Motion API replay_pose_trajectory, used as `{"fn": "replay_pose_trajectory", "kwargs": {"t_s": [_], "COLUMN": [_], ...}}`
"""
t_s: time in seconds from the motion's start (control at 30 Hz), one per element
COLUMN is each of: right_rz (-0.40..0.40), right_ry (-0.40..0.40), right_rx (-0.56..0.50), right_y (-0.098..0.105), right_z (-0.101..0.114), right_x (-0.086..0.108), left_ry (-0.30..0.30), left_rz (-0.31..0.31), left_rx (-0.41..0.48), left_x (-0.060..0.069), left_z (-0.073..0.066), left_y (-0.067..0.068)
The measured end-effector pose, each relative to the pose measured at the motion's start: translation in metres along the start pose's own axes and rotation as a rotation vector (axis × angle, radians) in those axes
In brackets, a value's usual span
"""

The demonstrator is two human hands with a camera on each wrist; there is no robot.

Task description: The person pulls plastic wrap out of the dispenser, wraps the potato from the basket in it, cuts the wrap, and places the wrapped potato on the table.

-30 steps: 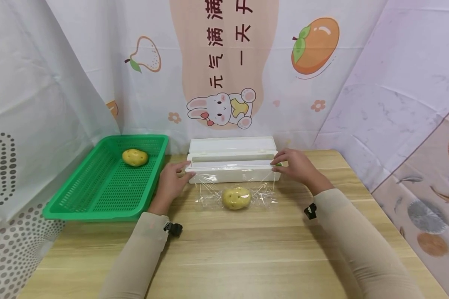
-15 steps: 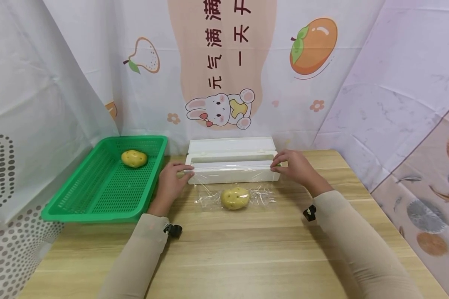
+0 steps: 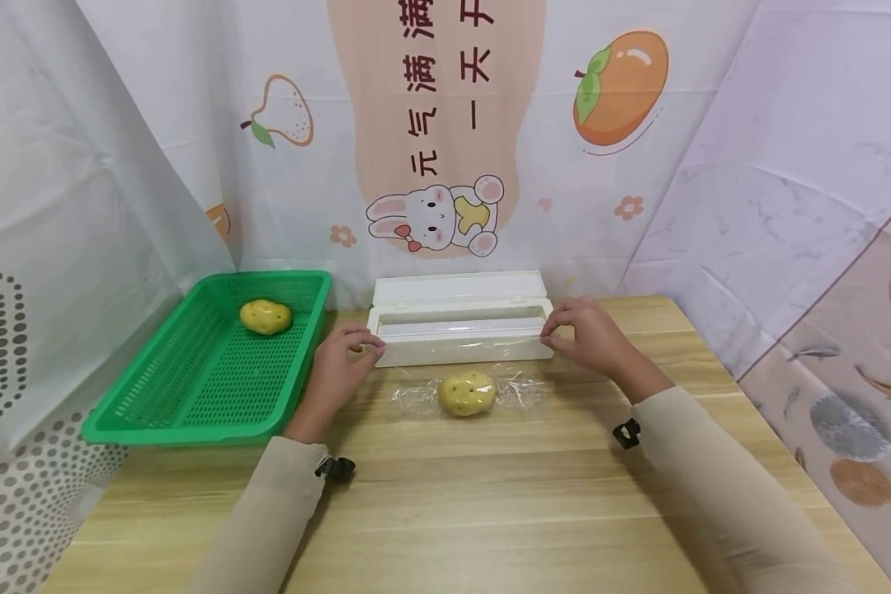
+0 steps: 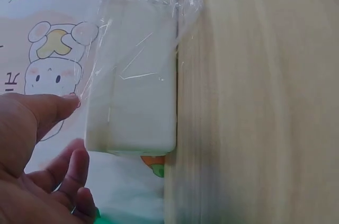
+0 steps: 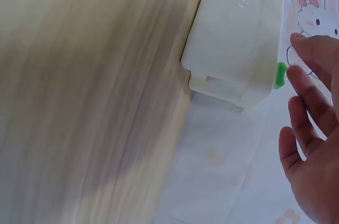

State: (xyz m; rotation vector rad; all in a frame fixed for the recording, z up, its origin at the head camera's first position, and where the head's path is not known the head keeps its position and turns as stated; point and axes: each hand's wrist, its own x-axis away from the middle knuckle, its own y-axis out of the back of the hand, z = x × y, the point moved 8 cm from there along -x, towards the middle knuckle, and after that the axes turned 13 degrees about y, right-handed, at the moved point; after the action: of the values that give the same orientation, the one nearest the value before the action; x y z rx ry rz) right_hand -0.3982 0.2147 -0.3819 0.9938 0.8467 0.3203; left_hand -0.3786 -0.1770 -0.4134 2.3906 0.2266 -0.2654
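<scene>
In the head view, a white cling film dispenser stands at the back of the table with its lid up. Clear cling film hangs over its front and covers a yellow potato lying before it. At the box's left front corner, my left hand pinches the film's edge between thumb and forefinger. My right hand does likewise at the right end. A green slider shows there in the right wrist view. The left wrist view has film spread across the box, the left hand's lower fingers loosely bent.
A green plastic basket stands on the left, holding another potato. Printed cloth hangs close behind the box. Bare wooden tabletop lies in front.
My left thumb and forefinger have come together at the box corner. The right fingers have shifted slightly at their end. Box and potatoes stay in place; the head view has moved slightly.
</scene>
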Motion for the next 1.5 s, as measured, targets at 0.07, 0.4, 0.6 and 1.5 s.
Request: {"fn": "replay_pose_trajectory", "kwargs": {"t_s": [0.07,0.4,0.6,1.5], "right_rz": [0.014,0.054,0.097,0.190], "right_ry": [-0.010,-0.059,-0.069,0.281], "right_rx": [-0.012,-0.050,-0.090,0.122], "right_y": [0.000,0.002,-0.003,-0.037], "right_z": [0.003,0.011,0.016,0.059], "right_x": [0.002,0.020,0.031,0.044], "left_ry": [-0.001,0.019,-0.002,-0.120], "left_rz": [0.013,0.169,0.223,0.205], "left_rx": [0.015,0.061,0.050,-0.538], "left_x": [0.003,0.015,0.026,0.048], "left_z": [-0.001,-0.002,-0.005,-0.009], "left_y": [0.001,0.001,0.002,-0.024]}}
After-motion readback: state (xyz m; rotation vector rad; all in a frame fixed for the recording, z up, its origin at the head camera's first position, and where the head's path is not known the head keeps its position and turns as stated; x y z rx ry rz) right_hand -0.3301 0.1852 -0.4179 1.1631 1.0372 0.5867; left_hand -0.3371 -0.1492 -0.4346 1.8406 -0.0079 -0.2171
